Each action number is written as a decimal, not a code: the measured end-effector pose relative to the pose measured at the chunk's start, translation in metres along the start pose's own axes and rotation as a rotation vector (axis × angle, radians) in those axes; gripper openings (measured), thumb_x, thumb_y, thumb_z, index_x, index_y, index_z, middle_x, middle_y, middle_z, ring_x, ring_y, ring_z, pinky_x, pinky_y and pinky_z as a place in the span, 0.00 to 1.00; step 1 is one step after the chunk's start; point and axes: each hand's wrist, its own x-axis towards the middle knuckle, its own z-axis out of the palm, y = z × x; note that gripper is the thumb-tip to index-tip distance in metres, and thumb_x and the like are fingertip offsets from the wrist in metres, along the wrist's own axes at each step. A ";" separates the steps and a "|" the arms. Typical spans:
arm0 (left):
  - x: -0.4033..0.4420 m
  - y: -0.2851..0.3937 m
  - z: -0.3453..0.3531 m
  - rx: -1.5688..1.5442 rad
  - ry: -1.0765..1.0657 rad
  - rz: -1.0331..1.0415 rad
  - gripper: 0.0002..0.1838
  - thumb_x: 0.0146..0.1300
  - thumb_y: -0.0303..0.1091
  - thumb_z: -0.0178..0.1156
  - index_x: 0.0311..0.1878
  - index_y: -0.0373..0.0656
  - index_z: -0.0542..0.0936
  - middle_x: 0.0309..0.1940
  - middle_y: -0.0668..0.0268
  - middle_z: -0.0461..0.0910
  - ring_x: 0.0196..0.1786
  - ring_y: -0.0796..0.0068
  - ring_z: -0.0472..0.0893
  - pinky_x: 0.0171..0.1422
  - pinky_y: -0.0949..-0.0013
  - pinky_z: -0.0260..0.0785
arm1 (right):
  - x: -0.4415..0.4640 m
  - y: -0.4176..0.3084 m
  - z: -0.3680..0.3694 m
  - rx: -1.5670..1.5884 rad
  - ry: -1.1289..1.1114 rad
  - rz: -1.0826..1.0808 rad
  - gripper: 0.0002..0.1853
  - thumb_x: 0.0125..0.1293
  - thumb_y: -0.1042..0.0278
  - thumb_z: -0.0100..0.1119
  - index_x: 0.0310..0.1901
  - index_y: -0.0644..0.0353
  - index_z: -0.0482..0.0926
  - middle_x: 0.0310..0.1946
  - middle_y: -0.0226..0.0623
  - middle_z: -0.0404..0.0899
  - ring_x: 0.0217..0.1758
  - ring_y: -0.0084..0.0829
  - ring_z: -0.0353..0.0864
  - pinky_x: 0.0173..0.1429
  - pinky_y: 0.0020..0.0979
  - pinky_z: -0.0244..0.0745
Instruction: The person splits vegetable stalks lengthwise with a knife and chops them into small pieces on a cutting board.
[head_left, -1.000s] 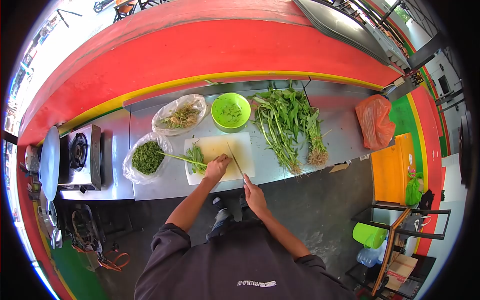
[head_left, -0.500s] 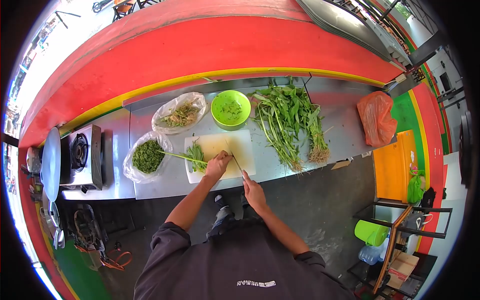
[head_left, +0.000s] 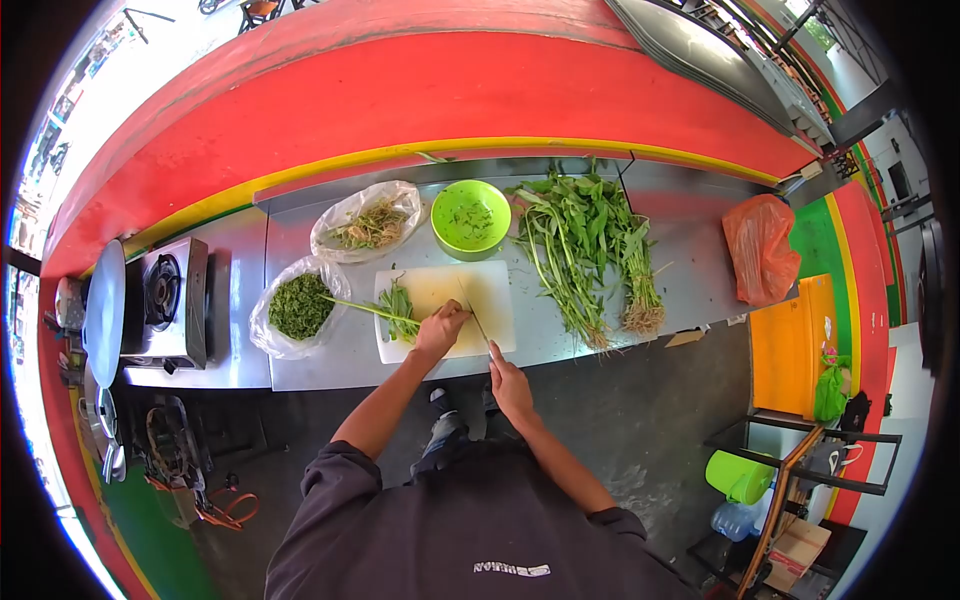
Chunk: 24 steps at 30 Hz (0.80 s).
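My left hand (head_left: 440, 328) is closed on leafy green stems (head_left: 399, 308) that lie across the white cutting board (head_left: 394, 351). My right hand (head_left: 511, 386) grips a knife (head_left: 474, 314) by its handle, the blade lying over the board just right of my left fingers. Left of the board is a plastic bag of chopped greens (head_left: 300, 307). Behind it sits a bag of root trimmings (head_left: 368, 226). A green bowl (head_left: 471, 219) with leaf bits stands behind the board. Long leafy greens (head_left: 575, 245) and a rooted bunch (head_left: 639, 270) lie to the right.
A gas stove (head_left: 167, 300) and a large round pan (head_left: 104, 312) are at the counter's left end. An orange plastic bag (head_left: 761, 250) lies at its right end. The red wall (head_left: 420, 95) runs behind the counter. A rack with a green bucket (head_left: 740, 476) stands lower right.
The view has shifted slightly, so the counter items appear a little further right. Both hands keep their holds, with only small movement around the board.
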 end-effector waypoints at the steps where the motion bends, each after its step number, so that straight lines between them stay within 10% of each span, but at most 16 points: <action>1: 0.000 0.000 0.000 0.001 -0.001 0.005 0.11 0.62 0.26 0.62 0.46 0.48 0.86 0.43 0.67 0.81 0.44 0.62 0.86 0.45 0.59 0.82 | 0.003 -0.001 0.000 0.010 -0.008 0.012 0.27 0.77 0.65 0.54 0.75 0.49 0.67 0.30 0.56 0.80 0.35 0.58 0.81 0.41 0.52 0.76; 24: 0.009 0.002 -0.004 -0.013 0.002 -0.023 0.07 0.65 0.28 0.63 0.44 0.46 0.88 0.40 0.65 0.84 0.42 0.58 0.86 0.44 0.57 0.81 | 0.004 -0.002 0.000 0.064 -0.011 0.011 0.27 0.76 0.68 0.54 0.75 0.50 0.66 0.31 0.55 0.81 0.35 0.57 0.83 0.41 0.52 0.76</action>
